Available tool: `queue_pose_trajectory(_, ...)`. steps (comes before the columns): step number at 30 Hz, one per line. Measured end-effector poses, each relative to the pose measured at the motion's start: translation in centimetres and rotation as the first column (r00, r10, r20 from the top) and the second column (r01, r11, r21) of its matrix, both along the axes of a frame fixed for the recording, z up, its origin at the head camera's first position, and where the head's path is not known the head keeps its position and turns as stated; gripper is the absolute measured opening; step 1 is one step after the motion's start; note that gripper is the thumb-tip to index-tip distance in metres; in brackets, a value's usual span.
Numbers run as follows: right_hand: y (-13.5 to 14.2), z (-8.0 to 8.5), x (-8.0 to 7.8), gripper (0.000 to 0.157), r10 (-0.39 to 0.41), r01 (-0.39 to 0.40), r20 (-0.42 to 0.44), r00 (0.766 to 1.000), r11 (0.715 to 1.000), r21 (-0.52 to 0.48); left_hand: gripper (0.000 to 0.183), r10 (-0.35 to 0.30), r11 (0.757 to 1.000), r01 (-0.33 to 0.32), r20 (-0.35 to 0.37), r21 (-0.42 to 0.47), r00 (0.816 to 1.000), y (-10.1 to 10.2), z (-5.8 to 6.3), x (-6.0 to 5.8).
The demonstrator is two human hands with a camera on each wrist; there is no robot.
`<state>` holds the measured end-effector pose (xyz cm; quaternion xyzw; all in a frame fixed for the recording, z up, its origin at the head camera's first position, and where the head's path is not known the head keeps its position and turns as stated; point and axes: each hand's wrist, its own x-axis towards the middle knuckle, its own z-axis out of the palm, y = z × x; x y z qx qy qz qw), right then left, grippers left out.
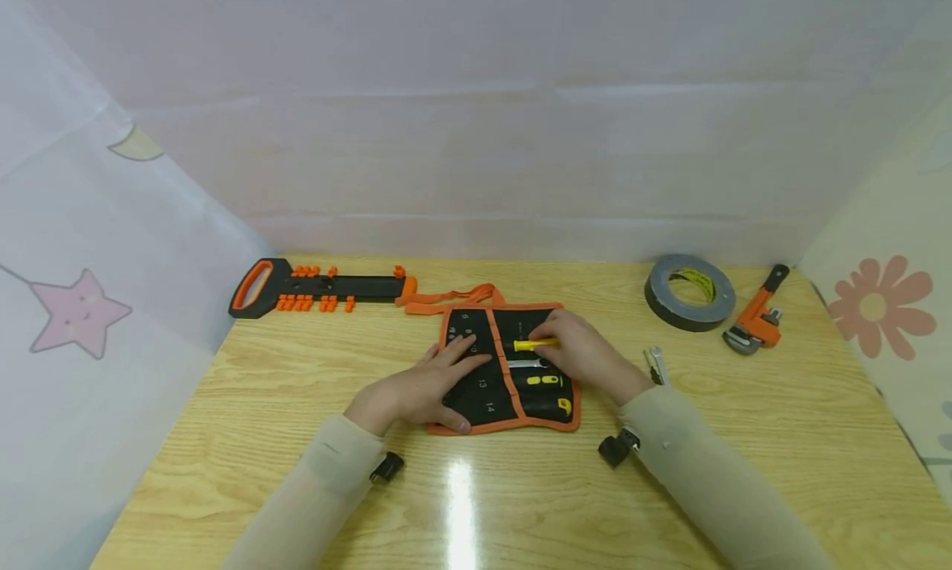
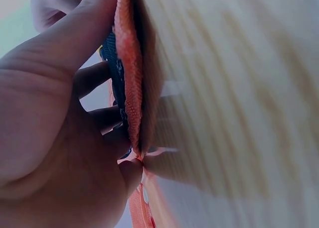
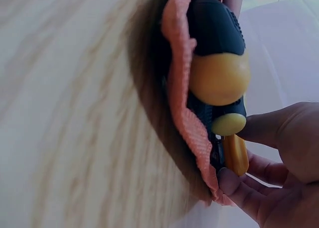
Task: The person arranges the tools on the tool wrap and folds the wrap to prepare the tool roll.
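While the table (image 1: 260, 372) has the pouch (image 1: 487, 392) flat at center, L hand (image 1: 420, 388) rests on the pouch's left half, fingers spread, gripping nothing; R hand (image 1: 583, 351) pinches the yellow tool (image 1: 535, 344) over the right half, thumb & fingers nearly closed. Risk, prob.: pouch could skid or bunch if L hand eases off; tool could slip or snag w/ a loose or tilted pinch.

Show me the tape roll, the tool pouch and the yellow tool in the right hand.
Tape roll (image 1: 688, 313), head view: its grey top face.
Tool pouch (image 1: 478, 395), head view: its black cloth.
Yellow tool (image 1: 531, 345), head view: its handle.
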<state>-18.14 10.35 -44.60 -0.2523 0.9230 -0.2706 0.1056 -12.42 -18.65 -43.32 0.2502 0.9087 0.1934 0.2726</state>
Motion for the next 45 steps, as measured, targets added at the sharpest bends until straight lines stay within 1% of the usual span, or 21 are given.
queue_pose_trajectory(6, -0.1, -0.1, -0.3, 0.024, 0.013, -0.013, 0.002, 1.000, 1.000, -0.001, 0.106, 0.011, 1.000, -0.011, 0.007, -0.003, 1.000, 0.0, -0.1, 0.0)
queue_pose_trajectory(11, -0.1, 0.1, -0.4, 0.025, 0.032, -0.032, 0.009, 0.999, 0.999, 0.010, 0.107, 0.009, 1.000, -0.009, 0.007, -0.004, 1.000, 0.1, -0.1, -0.1)
queue_pose_trajectory(18, -0.4, -0.1, -0.7, 0.025, 0.021, -0.021, 0.018, 1.000, 1.000, 0.009, 0.108, 0.002, 1.000, -0.002, 0.008, -0.007, 1.000, 0.0, -0.1, -0.1)
queue_pose_trajectory(22, -0.4, -0.4, -0.8, 0.022, 0.023, -0.023, -0.003, 1.000, 1.000, 0.008, 0.107, 0.000, 1.000, 0.001, 0.013, -0.014, 1.000, 0.0, 0.0, -0.1)
queue_pose_trajectory(29, -0.5, -0.6, -0.7, 0.019, 0.096, -0.095, -0.070, 0.993, 0.995, 0.023, 0.107, 0.007, 1.000, -0.007, 0.014, -0.014, 1.000, 0.1, -0.1, -0.1)
queue_pose_trajectory(34, -0.9, -0.5, -0.5, 0.020, 0.114, -0.112, -0.091, 0.989, 0.993, 0.033, 0.108, -0.010, 1.000, 0.010, 0.002, -0.017, 1.000, 0.1, -0.2, -0.2)
queue_pose_trajectory(40, -1.6, -0.2, -0.3, 0.021, 0.110, -0.108, -0.072, 0.991, 0.994, 0.032, 0.108, -0.023, 1.000, 0.023, -0.007, -0.007, 1.000, 0.0, -0.2, -0.3)
queue_pose_trajectory(45, -1.7, -0.3, -0.3, 0.022, 0.100, -0.098, -0.065, 0.993, 0.995, 0.032, 0.108, -0.049, 0.999, 0.049, -0.024, -0.011, 0.998, 0.0, -0.2, -0.4)
